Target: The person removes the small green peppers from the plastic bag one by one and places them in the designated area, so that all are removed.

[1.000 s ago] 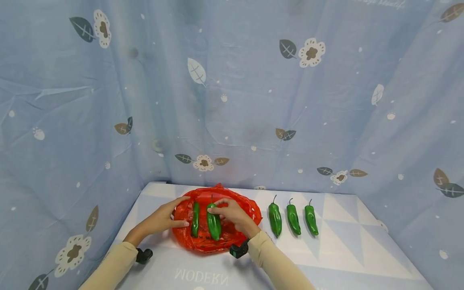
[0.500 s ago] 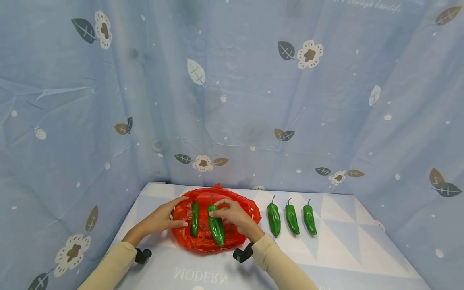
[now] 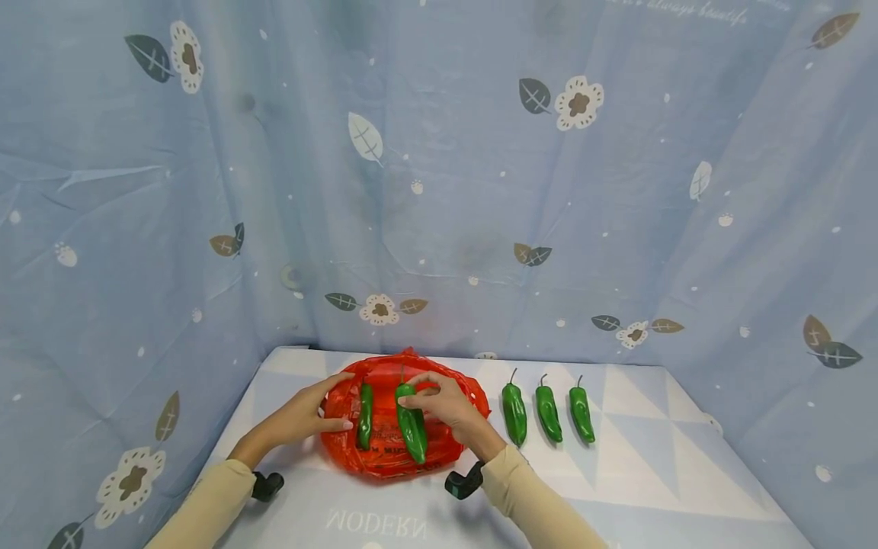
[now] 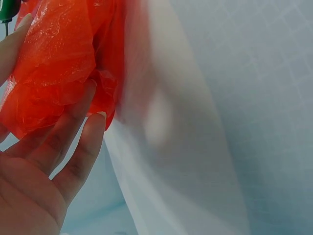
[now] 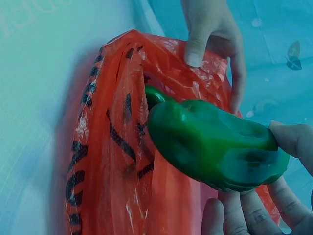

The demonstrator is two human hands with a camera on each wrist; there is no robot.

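Note:
My right hand (image 3: 449,404) pinches a green chili pepper (image 3: 413,431) near its stem end, above a red plastic bag (image 3: 384,461). The right wrist view shows this pepper large, thumb on one side and fingers on the other. A second green pepper (image 3: 365,419) lies in the bag's mouth, left of the held one. At the bag's left side my left hand (image 3: 305,412) holds its edge, thumb over the plastic. In the left wrist view its fingers (image 4: 80,156) lie along the outside of the bag. What lies deeper in the bag is hidden.
To the right of the bag, 3 more green peppers lie in a row, the nearest pepper (image 3: 514,414) close to the bag. The pale patterned tabletop (image 3: 658,473) ends against blue curtains (image 3: 439,191) at the back and both sides.
The held pepper's lower end has swung a little to the right and downward. My right hand has shifted slightly right, while the left hand keeps its place on the bag.

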